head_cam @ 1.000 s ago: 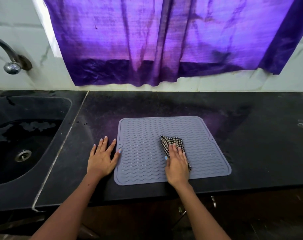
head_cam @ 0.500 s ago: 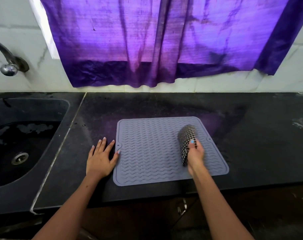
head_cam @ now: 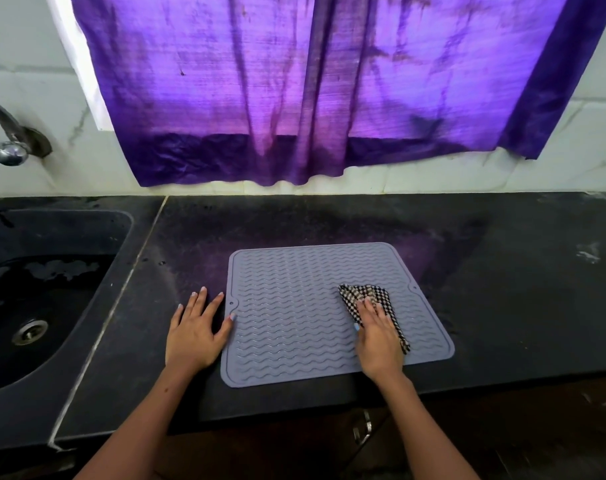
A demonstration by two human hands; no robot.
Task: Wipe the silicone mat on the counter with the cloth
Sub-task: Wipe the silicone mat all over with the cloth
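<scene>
Head view, lower centre: our right hand (head_cam: 377, 336) presses the checked cloth (head_cam: 369, 299) flat-fingered onto the grey mat (head_cam: 294, 306). Our left hand (head_cam: 194, 329) lies flat, fingers spread, on the tabletop (head_cam: 502, 289), thumb touching the mat's left edge.

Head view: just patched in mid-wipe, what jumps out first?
The glowing purple curtain fills the wall behind the black counter. Below it lies the grey silicone mat, where the right hand presses a checked cloth flat on the mat's right half. The left hand lies spread at the mat's left edge, beside the sink.
</scene>
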